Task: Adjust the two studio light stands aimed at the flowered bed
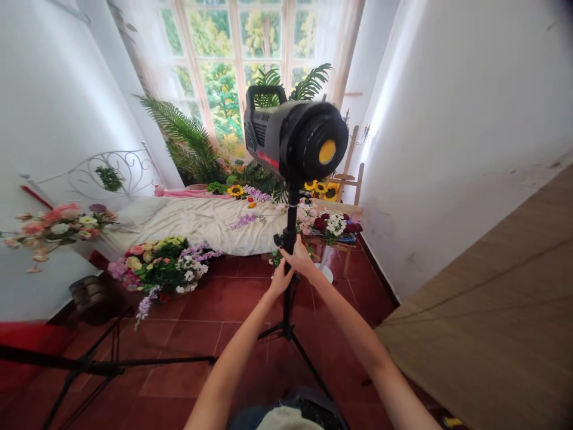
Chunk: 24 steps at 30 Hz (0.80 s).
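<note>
A black studio light (268,131) with a top handle and a yellow disc at its round front sits on top of a black light stand (292,212). My right hand (299,257) is wrapped round the stand's pole just under a clamp knob. Just below and to the left, my left hand (281,279) also grips the pole, close against the right one. Some of the fingers are hidden behind the pole. The stand's tripod legs (283,328) are spread on the floor beneath my hands.
Behind the stand is a bed (192,218) with a cream cover and scattered flowers. Flower bunches (156,263) stand at its front left. Another black stand's legs (111,364) reach across the floor at left. A brown panel (492,310) leans at right. Windows and palms fill the back.
</note>
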Each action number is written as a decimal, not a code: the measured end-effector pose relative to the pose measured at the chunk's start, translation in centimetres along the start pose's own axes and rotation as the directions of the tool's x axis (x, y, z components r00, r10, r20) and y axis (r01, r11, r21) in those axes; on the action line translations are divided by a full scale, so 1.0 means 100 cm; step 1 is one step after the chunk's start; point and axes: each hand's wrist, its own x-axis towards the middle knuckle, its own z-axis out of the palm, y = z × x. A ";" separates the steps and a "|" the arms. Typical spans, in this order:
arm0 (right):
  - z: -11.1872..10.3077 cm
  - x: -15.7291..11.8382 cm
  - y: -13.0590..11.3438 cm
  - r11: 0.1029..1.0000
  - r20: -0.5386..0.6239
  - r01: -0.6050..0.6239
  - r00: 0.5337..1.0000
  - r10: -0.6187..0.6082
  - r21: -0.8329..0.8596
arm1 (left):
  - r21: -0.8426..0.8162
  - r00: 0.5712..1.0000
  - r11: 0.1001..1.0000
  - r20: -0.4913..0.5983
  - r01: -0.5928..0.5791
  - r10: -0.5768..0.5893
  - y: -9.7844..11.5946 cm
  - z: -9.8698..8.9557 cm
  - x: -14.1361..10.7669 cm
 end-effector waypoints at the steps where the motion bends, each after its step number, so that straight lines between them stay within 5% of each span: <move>1: -0.003 0.007 -0.010 1.000 0.002 0.029 1.000 -0.028 -0.010 | 0.008 1.000 1.000 -0.006 -0.008 0.008 0.004 0.000 -0.001; 7: -0.027 0.040 -0.075 0.973 0.017 0.210 0.978 -0.209 -0.100 | 0.037 1.000 0.999 0.011 -0.013 0.012 0.017 -0.002 -0.003; 11: -0.034 0.051 -0.094 0.947 0.011 0.261 0.965 -0.263 -0.186 | 0.048 1.000 0.999 0.017 -0.003 0.003 0.018 -0.002 -0.003; 16: -0.031 0.043 -0.081 0.952 0.023 0.245 0.969 -0.245 -0.184 | 0.030 1.000 0.999 0.001 0.013 -0.013 0.017 0.001 -0.003; 24: -0.007 0.013 -0.024 0.980 -0.003 0.094 0.995 -0.096 -0.173 | -0.012 1.000 1.000 -0.009 0.001 -0.001 0.009 0.002 -0.001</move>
